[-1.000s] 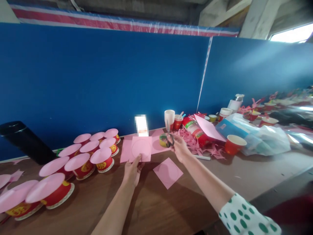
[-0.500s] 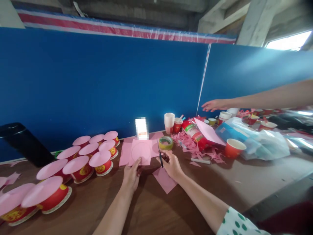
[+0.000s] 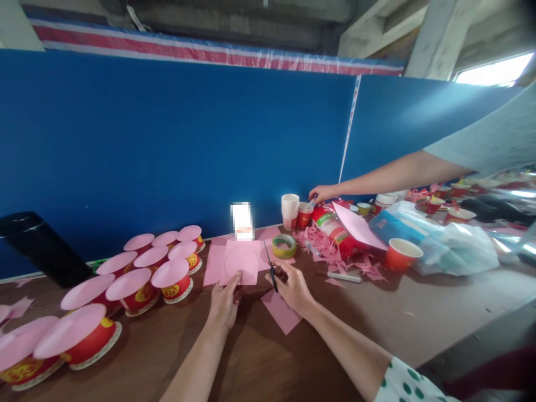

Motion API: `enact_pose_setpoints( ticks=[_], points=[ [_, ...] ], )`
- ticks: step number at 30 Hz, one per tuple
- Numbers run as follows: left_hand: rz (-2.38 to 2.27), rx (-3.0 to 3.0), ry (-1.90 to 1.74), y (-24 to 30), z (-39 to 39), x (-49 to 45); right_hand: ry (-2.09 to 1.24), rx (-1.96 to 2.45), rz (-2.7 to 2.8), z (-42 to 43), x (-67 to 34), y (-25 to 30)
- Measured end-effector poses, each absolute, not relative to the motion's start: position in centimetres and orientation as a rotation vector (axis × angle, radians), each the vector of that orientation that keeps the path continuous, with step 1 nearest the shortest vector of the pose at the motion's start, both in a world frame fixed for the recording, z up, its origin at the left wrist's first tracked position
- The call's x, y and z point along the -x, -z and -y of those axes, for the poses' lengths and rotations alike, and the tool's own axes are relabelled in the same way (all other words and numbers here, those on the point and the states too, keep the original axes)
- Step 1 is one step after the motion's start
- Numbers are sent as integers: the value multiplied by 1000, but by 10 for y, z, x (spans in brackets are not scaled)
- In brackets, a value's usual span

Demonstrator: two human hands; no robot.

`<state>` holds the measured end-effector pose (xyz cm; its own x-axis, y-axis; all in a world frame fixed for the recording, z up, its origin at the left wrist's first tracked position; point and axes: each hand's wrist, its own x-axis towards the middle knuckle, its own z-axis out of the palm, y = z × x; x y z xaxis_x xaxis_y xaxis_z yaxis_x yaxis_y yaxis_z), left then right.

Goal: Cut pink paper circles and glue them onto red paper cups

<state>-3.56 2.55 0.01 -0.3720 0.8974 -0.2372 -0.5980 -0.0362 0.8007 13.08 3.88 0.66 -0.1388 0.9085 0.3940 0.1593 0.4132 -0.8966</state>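
My left hand pinches the lower edge of a square pink paper, thumb on top. A circle is drawn on that paper. In my right hand is a pair of scissors with dark handles, its blades pointing up and away, just right of the paper and apart from it. Beneath my right hand a loose pink paper square lies on the table. More pink sheets lie under and beside the held one. A roll of tape rests beyond the scissors.
Red cups with pink paper discs stand in rows at left, near a black bottle. At right are pink scraps, a red bag, a red cup and a plastic bag. A co-worker's hand reaches to the small cups.
The co-worker's hand has moved left and down to the small cups. My scissors have shifted slightly left and tilted; my left hand keeps its hold on the paper.
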Motion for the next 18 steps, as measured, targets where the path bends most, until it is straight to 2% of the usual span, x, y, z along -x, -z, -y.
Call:
enact_pose_setpoints(
  ticks=[18],
  points=[
    [-1032,-463,-1692,4,-26,36,-829,993,1664,-37,-132,-3]
  ],
)
